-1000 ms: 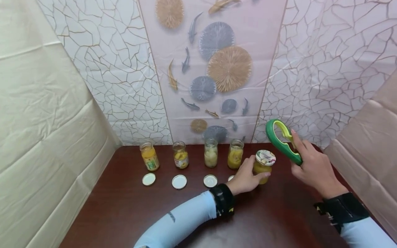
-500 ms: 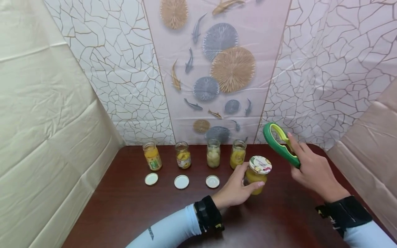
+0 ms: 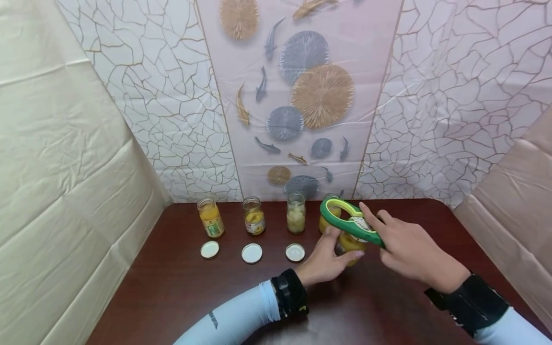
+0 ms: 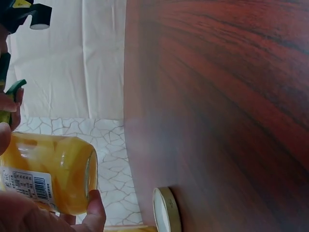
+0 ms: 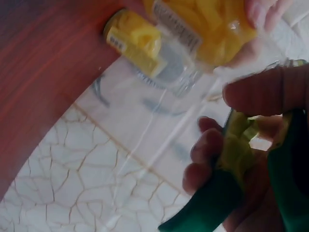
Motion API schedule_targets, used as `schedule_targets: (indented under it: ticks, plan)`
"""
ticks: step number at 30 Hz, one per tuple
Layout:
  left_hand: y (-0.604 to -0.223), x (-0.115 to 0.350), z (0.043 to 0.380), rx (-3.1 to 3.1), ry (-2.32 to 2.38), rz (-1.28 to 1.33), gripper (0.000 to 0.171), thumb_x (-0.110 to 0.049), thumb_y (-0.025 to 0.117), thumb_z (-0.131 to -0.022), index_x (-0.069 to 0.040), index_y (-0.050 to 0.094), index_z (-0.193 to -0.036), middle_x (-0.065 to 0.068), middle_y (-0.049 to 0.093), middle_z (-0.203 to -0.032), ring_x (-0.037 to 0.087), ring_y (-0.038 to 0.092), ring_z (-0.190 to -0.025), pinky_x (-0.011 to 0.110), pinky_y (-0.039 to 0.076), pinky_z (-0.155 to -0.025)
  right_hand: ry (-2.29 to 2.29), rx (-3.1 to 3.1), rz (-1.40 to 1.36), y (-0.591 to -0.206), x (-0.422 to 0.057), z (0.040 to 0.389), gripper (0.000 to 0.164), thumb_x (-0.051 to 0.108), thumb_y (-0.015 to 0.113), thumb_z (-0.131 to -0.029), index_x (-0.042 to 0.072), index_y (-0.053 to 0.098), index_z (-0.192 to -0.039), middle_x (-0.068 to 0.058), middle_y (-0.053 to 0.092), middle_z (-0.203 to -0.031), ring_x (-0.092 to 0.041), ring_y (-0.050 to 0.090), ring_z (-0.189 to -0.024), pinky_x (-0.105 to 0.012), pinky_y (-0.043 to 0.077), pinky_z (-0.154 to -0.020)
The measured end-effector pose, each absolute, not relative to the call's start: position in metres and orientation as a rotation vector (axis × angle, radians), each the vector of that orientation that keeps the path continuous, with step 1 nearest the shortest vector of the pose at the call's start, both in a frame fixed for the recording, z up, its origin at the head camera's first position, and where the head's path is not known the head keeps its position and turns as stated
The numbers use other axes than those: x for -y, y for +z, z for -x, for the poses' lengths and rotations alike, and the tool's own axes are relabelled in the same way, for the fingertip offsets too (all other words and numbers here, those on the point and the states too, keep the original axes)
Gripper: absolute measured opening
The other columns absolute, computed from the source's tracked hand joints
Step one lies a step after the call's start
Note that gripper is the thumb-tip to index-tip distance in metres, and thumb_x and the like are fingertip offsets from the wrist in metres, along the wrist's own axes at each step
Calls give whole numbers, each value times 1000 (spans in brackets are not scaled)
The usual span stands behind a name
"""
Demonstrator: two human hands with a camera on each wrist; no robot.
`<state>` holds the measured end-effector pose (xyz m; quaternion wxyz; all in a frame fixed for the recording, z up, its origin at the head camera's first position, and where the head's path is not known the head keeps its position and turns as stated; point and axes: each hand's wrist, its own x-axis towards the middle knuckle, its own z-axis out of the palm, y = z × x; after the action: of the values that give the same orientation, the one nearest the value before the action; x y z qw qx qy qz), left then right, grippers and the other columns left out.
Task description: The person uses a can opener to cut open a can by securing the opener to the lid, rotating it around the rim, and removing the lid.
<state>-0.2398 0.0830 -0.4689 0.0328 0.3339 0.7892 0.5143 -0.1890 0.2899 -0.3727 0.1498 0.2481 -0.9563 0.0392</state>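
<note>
My left hand [image 3: 321,262] grips a glass jar of yellow fruit [image 3: 350,243], fingers and thumb around its sides. In the left wrist view, the jar's base stands apart from the table and a fingertip touches its lower rim. My right hand [image 3: 416,249] holds a green jar opener [image 3: 350,228] with a lime inner edge. Its loop lies over the jar's patterned lid [image 3: 360,223] in the head view, hiding most of it; whether it touches the lid I cannot tell. The right wrist view shows fingers around the opener's handles [image 5: 205,205].
Several lidless fruit jars stand along the back of the dark table [image 3: 181,287], among them an orange one [image 3: 211,221] and a pale one [image 3: 295,218]. The rightmost [image 3: 324,224] is partly behind the opener. White lids [image 3: 252,253] lie before them. Patterned cloth [image 3: 194,120] hangs behind.
My left hand has brought the jar left and toward me, off its earlier spot. My right hand has moved the opener left and down, from beside the jar to over its lid.
</note>
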Motion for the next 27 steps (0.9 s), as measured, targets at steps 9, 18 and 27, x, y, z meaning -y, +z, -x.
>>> schedule_targets:
  ticks: [9, 18, 27]
  plan:
    - [-470, -78, 239, -2467, 1571, -1002, 57, -46, 69, -96, -36, 45, -147, -2, 48, -136, 10, 49, -111, 26, 48, -85, 75, 2760, -720, -375, -274, 183, 88, 4, 68, -74, -2, 34, -156, -18, 57, -101, -11, 42, -55, -28, 39, -47]
    - [-474, -80, 241, -2506, 1608, -1003, 64, -42, 72, -95, -35, 41, -151, -1, 43, -148, 10, 44, -131, 33, 45, -104, 42, 2757, -722, -380, -264, 184, 92, 3, 68, -72, -5, 32, -155, -28, 57, -111, -23, 56, -69, -31, 42, -46]
    - [-481, -74, 240, -2489, 1607, -1025, 64, -43, 69, -96, -37, 38, -152, 0, 45, -146, 12, 45, -129, 33, 45, -104, 84, 2750, -719, -386, -260, 183, 90, 3, 68, -72, -2, 35, -155, -24, 55, -106, -19, 52, -66, -29, 41, -46]
